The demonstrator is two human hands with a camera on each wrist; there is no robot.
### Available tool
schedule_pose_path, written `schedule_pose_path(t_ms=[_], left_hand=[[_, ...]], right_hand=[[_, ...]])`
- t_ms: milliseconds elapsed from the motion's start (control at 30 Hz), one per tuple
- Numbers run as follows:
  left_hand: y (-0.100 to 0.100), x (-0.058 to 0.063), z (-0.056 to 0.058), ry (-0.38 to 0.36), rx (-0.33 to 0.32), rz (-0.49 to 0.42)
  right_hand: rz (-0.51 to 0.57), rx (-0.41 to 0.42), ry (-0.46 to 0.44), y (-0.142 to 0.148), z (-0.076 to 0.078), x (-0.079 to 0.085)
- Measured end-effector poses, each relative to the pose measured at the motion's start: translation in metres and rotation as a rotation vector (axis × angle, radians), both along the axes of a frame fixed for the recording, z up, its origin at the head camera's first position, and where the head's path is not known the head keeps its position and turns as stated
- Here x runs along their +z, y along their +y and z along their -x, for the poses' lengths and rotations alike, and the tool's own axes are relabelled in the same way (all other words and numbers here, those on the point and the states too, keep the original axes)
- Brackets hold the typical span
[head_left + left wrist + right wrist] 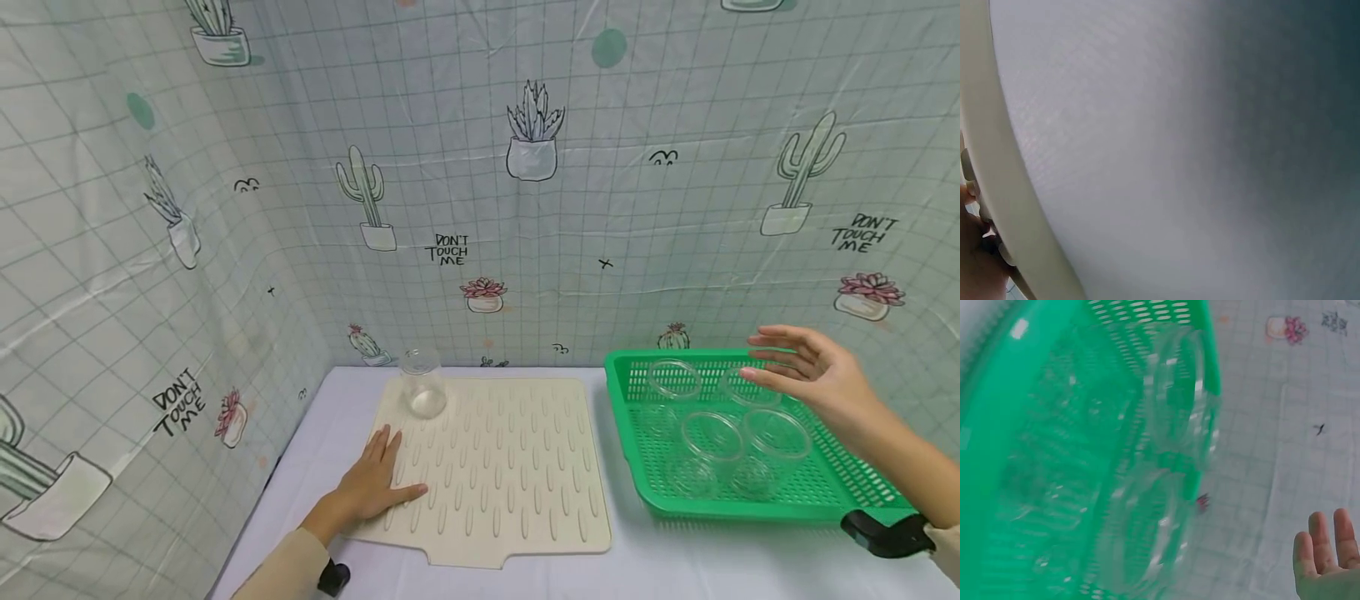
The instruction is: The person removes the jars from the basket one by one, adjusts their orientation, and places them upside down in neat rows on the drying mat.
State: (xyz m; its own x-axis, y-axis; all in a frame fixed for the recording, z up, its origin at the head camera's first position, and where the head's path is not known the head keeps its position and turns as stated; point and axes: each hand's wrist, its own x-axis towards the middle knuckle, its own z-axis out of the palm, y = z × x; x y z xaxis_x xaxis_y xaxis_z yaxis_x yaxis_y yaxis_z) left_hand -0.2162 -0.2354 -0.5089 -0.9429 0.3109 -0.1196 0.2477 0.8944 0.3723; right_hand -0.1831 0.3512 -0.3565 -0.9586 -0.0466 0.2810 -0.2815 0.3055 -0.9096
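The right hand (817, 379) is hanging above the green basket (750, 511), holding nothing, its thumb standing apart from its fingers. Four clear cups (703, 457) are standing close together in the basket, which is sitting at 3 o'clock from the cream mat (498, 500). A fifth cup (424, 392) is standing on the mat, near its 11 o'clock corner. With see-through cups, I think going slowly is working best: sliding thumb and fingers down both sides of one cup, squeezing softly, and lifting straight up should be keeping it from knocking the others.

The right thumb is pointing to 9 o'clock and the fingers to 10, with the right arm (903, 462) lying between 4 and 5. The left hand (375, 479) is resting on the mat's 9 o'clock side, spread out and empty, its fingers pointing to 1 and its thumb to 3.
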Motion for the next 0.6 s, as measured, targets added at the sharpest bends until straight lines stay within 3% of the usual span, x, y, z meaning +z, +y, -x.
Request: schedule_pose_path(t_ms=[133,300,600], left_hand=[[0.000,-0.004,0.001,0.003,-0.002,0.028],[0.002,0.000,0.000,0.002,0.003,0.005],[0.003,0.005,-0.002,0.000,0.008,-0.001]], right_hand=[[-0.038,-0.059,0.009,0.018,-0.011,-0.019],[-0.086,-0.141,-0.021,0.037,-0.023,-0.040],[-0.114,-0.144,-0.088,0.055,-0.033,-0.070]])
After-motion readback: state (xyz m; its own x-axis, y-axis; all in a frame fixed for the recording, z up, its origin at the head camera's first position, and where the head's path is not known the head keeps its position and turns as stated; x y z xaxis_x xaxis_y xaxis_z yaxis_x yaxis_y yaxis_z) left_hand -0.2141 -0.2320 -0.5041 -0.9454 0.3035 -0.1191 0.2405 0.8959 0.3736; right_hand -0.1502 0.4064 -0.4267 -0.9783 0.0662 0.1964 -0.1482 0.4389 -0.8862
